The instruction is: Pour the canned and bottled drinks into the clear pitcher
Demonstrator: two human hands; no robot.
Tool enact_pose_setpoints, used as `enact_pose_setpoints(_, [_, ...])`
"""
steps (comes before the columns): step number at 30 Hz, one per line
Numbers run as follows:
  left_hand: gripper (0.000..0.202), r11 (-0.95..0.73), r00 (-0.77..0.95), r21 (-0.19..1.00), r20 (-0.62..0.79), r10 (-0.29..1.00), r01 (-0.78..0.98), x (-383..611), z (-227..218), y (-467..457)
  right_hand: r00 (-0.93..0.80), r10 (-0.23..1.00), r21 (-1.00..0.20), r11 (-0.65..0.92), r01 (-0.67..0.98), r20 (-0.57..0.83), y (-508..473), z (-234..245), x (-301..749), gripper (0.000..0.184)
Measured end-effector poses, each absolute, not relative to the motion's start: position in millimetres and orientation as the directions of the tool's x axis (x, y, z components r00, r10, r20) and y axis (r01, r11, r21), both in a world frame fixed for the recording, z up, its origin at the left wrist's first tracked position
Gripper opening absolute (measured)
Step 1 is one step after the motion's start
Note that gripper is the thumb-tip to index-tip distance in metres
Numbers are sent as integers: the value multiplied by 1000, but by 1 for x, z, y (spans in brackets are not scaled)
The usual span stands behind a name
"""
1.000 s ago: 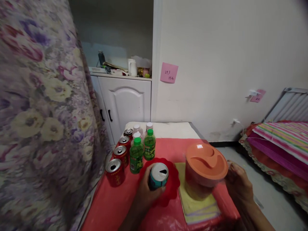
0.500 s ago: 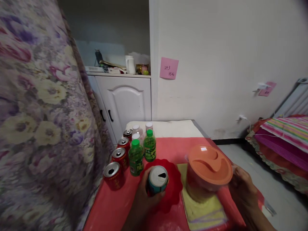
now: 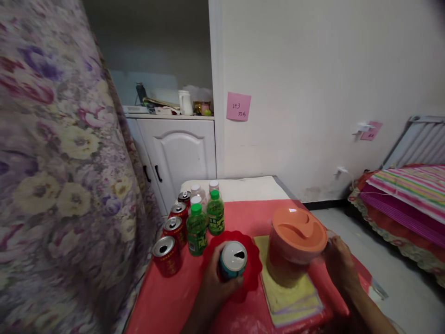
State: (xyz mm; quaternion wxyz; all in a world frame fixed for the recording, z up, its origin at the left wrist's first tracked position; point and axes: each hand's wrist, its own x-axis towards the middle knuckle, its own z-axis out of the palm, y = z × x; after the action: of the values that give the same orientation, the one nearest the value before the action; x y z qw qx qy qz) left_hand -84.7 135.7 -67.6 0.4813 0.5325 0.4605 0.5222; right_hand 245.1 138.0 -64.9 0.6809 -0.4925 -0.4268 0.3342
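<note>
My left hand (image 3: pixel 217 278) is wrapped round a teal drink can (image 3: pixel 233 260) with an opened silver top. The can is over a red scalloped plate (image 3: pixel 252 266); whether it touches the plate I cannot tell. My right hand (image 3: pixel 339 260) is closed round the handle of a clear pitcher (image 3: pixel 285 266) with an orange lid (image 3: pixel 302 227). Some liquid seems to be inside the pitcher, which is over a folded yellow cloth (image 3: pixel 278 301). Two bottles with green caps, one of them a green drink bottle (image 3: pixel 197 232), are upright just beyond the can.
Several red cans (image 3: pixel 167 257) line the left edge of the red-covered table (image 3: pixel 243 215), beside clear bottles with white caps (image 3: pixel 213 185). A floral curtain (image 3: pixel 69 185) hangs close on the left. A bed (image 3: pixel 399 204) is at the right, and a wall (image 3: pixel 295 116) rises behind.
The pitcher in my right hand has shifted slightly left. The can in my left hand has moved a little to the right. The camera view has turned slightly.
</note>
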Motion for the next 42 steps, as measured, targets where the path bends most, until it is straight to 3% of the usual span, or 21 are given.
enact_pose_setpoints(4, [74,-86,16,994,87,996,-64,-80,-64,132,432,853,-949,313,25,293,136,-67,246,34])
enact_pose_setpoints(9, [72,-80,65,993,86,994,-88,-79,-63,130,439,871,-959,276,-63,222,126,-74,245,39])
enact_pose_setpoints(17, [67,-84,90,996,82,993,19,-80,-58,131,479,860,-961,257,-106,177,112,-106,250,52])
enact_pose_setpoints(25, [65,-119,27,991,118,993,54,-81,-60,134,489,859,-965,234,-118,149,103,-129,255,51])
enact_pose_setpoints(42, [64,-68,55,990,61,997,126,-79,-48,131,443,881,-968,230,-96,166,85,-121,245,56])
